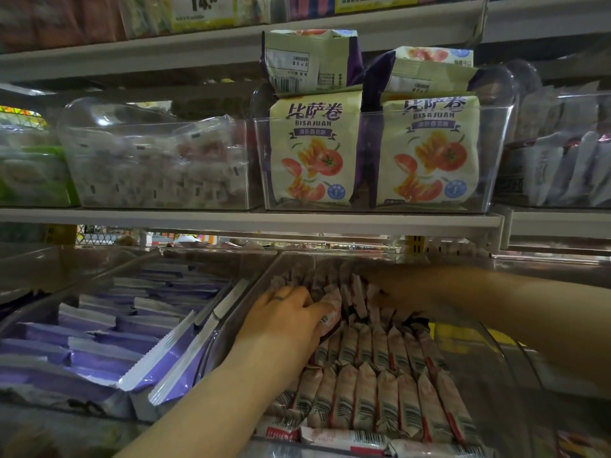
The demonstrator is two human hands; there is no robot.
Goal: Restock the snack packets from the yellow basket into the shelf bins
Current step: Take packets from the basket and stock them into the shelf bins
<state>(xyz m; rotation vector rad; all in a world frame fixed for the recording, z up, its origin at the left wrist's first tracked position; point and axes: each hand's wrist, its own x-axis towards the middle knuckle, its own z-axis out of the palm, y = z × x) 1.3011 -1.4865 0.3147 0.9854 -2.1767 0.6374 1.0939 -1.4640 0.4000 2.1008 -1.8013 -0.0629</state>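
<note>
As the bin stands: shelf bin [506, 375] looks nearly full of upright snack packets [363, 401].
Left hand [287, 312]: fingers curled round a back-row packet.
Right hand [380, 287]: deep among packets, grip unclear.
Remaining: yellow basket unseen.

A shop: above the grey shelf [231, 217], clear bins [492, 143] hold snack packets [314, 150]; a price tag [203, 8] sits higher.

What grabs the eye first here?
The two cream BISAJUAN tomato bags standing in a clear bin on the middle shelf stand out first. Below them, the left hand and right hand reach into a lower bin packed with upright rows of pink-white packets; the left hand seems to grip one. Purple packets lie stacked to the left.
</note>
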